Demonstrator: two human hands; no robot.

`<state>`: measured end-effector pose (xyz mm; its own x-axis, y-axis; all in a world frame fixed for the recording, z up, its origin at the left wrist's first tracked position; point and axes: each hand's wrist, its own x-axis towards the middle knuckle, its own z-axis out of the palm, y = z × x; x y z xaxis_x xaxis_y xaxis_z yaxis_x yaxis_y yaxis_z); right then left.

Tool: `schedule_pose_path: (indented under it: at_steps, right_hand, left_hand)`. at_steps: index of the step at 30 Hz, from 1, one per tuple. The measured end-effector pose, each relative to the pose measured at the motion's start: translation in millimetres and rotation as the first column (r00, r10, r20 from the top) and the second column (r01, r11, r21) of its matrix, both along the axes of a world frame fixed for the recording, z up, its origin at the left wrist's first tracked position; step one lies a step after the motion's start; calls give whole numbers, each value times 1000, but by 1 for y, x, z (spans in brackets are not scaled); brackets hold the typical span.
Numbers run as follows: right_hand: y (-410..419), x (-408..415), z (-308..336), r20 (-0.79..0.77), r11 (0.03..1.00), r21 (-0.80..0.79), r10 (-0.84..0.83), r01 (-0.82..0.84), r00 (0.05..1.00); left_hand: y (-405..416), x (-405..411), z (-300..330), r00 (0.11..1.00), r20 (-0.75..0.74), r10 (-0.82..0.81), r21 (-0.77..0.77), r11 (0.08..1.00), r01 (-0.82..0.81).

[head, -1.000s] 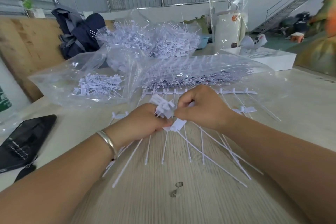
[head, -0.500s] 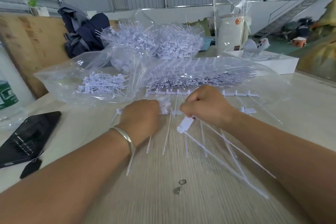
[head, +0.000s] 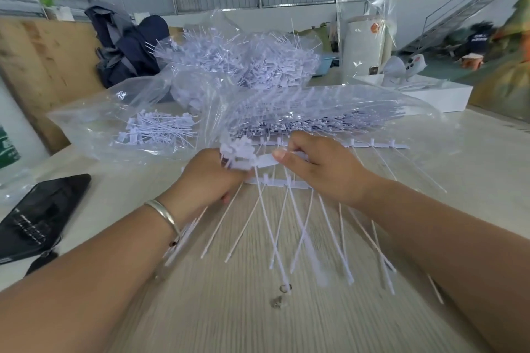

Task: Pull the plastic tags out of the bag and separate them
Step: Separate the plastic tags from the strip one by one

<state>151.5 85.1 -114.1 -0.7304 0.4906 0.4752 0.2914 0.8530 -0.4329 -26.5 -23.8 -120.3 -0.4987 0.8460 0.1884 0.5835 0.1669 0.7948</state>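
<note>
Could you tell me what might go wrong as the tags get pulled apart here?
The left hand grips a thick bunch of tags while the right hand pinches one tag; a sharp pull could likely snap a thin tail or scatter the bunch. Loose tails fanned over the table may tangle together. The phone lies close to the left forearm and might get knocked.

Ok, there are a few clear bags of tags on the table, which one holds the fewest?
The clear bag on the left, nearest the black phone. It holds only a small loose cluster; the other bags are packed full.
</note>
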Motion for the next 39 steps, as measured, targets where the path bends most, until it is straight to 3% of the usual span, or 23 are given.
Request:
schedule_pose_path:
  at_steps: [5,9,11,14,18,21,24,28,34,39]
  right_hand:
    - [-7,2,6,-55,1000,24,16,-14,998]
    - [-7,5,7,-50,997,57,54,-51,997]
    - [-8,6,7,-79,994,87,78,-71,994]
    - [-11,4,8,-95,983,181,43,-25,995]
    - [-6,6,13,-86,963,265,-28,50,996]
    - [2,11,15,-87,980,173,-80,94,993]
    - [3,12,13,-144,996,-86,-26,13,989]
    - [0,12,14,-223,849,-489,99,-200,970]
    - [-10,1,9,-304,740,-578,194,-342,933]
    - [-8,0,7,-326,787,-542,125,-294,937]
  left_hand:
    - [-3,10,9,902,432,-13,11,1000,9]
    - [-2,14,14,753,649,-112,-28,985,171]
    - [-3,17,16,726,666,-169,2,974,225]
    - [-5,19,16,759,610,-228,27,963,268]
    - [-3,14,14,767,617,-175,89,984,154]
    - [-2,12,15,764,616,-193,152,980,125]
    - [-3,12,16,720,643,-262,170,965,199]
    - [-6,16,18,626,684,-374,174,917,358]
    - [-7,27,14,480,749,-456,227,858,461]
    - [-5,27,17,468,782,-413,206,878,431]
